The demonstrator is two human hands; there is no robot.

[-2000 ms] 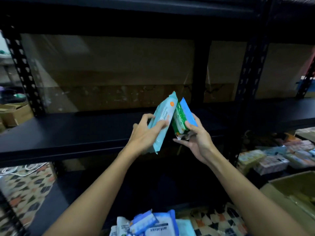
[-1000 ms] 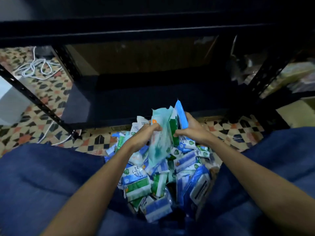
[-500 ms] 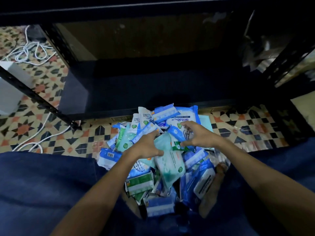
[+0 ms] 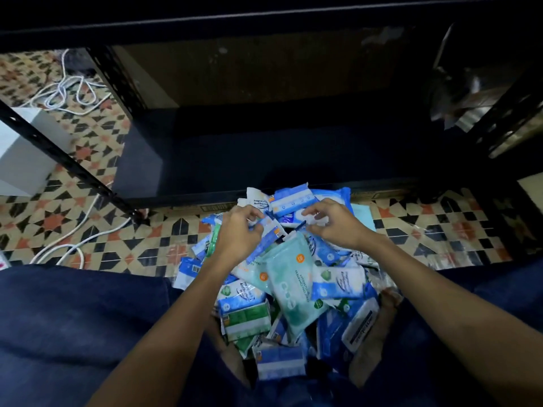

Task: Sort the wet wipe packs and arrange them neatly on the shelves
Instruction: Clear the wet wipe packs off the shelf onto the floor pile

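Observation:
A heap of wet wipe packs (image 4: 293, 289) in blue, white, green and teal lies on the tiled floor between my knees. On top of it rests a large teal pack (image 4: 289, 279), with no hand on it. My left hand (image 4: 239, 232) is at the heap's far side, fingers curled on a small blue-and-white pack (image 4: 271, 232). Beside it, my right hand (image 4: 333, 223) pinches a white pack (image 4: 319, 220) between thumb and fingers. Just beyond the heap is the black bottom shelf (image 4: 264, 157).
A slanted black shelf post (image 4: 73, 167) stands at the left, with white cables (image 4: 67, 92) and a white box (image 4: 20, 160) on the patterned floor. Wrapped goods (image 4: 470, 113) fill the neighbouring rack at the right. My blue-trousered legs (image 4: 73, 333) flank the heap.
Both hands came down from the upper shelf with their packs. The teal pack was let go onto the heap. Both hands then moved to packs at the heap's far side.

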